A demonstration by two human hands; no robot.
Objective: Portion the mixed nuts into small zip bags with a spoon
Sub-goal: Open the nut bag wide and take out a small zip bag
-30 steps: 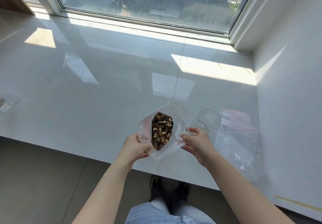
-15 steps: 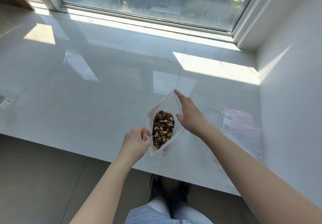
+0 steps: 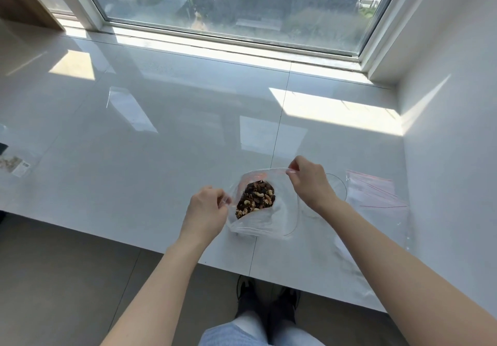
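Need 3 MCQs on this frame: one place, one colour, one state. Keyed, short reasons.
1. Where do the empty zip bags lie?
A. right of the right hand
B. at the window
C. on the floor

2. What colour are the empty bags' zip strips?
A. blue
B. red
C. green

3. What state is the bag of mixed nuts in?
A. sealed, lying flat
B. pulled open by both hands
C. tipped out

Key: 1 A, they lie on the white sill near the right wall; 2 B, thin red lines cross their tops; 3 B, the left hand and right hand each pinch a rim, with the mouth spread.
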